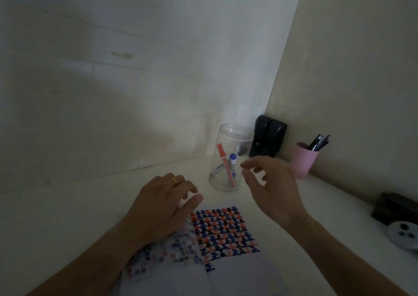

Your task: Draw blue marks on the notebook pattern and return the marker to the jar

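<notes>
Taking the clear plastic jar (pixel 230 160) as the reference landmark, the scene resolves as follows. The jar stands upright and open-mouthed on the white desk (pixel 79 205), just beyond the far edge of the open notebook (pixel 226 234). The blue marker (pixel 233 164) is inside the jar, cap end up, its long axis leaning slightly from vertical; beside it leans a red marker (pixel 222 163), crossing at a steeper tilt, with a third pen, dark or grey, lying lower behind them.

The right hand (pixel 269 189) hovers just to the right of the jar, level with its lower half, with fingers loosely spread and curled around nothing; it holds no object. The left hand (pixel 165 207) rests palm-down on the left page of the notebook, to the near left of the jar, fingers relaxed and also empty, pinning the page flat.

The right hand is the nearer of the two to the jar mouth. The marker lies up and to the left of its fingertips (pixel 245 165), so any reach must rise over the rim and descend along the near-vertical axis of the marker.

The patterned right page already carries blue, red and black figures. With the blue marker seated in the jar, the task appears either complete or not yet resumed; the frame alone does not settle which.
</notes>
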Motion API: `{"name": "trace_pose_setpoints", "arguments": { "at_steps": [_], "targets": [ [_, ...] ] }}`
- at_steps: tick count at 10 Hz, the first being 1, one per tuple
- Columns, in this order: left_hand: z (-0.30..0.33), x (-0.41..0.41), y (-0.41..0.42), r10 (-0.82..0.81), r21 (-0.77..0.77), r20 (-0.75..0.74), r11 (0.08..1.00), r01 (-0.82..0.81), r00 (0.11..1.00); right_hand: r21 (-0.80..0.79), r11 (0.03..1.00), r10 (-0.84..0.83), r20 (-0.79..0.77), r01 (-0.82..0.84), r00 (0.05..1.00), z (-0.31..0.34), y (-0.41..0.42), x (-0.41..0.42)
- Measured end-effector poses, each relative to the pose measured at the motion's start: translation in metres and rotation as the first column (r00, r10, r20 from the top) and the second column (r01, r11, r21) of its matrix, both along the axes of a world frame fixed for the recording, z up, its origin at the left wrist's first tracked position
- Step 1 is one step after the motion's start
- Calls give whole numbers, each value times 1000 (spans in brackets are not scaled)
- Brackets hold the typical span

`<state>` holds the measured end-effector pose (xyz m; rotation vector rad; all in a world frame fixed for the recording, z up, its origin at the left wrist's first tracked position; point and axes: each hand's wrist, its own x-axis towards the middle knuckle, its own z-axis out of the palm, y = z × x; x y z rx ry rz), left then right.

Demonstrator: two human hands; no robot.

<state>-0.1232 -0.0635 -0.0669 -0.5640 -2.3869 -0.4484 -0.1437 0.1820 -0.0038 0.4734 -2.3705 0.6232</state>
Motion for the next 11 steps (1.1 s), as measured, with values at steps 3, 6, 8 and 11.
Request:
{"name": "trace_pose_setpoints", "arguments": {
  "at_steps": [3, 6, 8, 11],
  "targets": [
    [-6, 7, -1, -53, -118, 252, 989, 85, 966, 106, 994, -3, 272, -27, 962, -85, 16, 20],
    [-10, 4, 1, -71, -128, 323, 985, 118, 944, 107, 994, -17, 265, -12, 964, -90, 18, 19],
    [-10, 4, 1, -59, -141, 348, 983, 115, 936, 108, 994, -17, 267, -12, 963, -90, 18, 20],
    [-5, 7, 3, -51, -130, 374, 986, 107, 926, -510, 860, 132, 242, 10, 961, -51, 26, 33]
  ]
}}
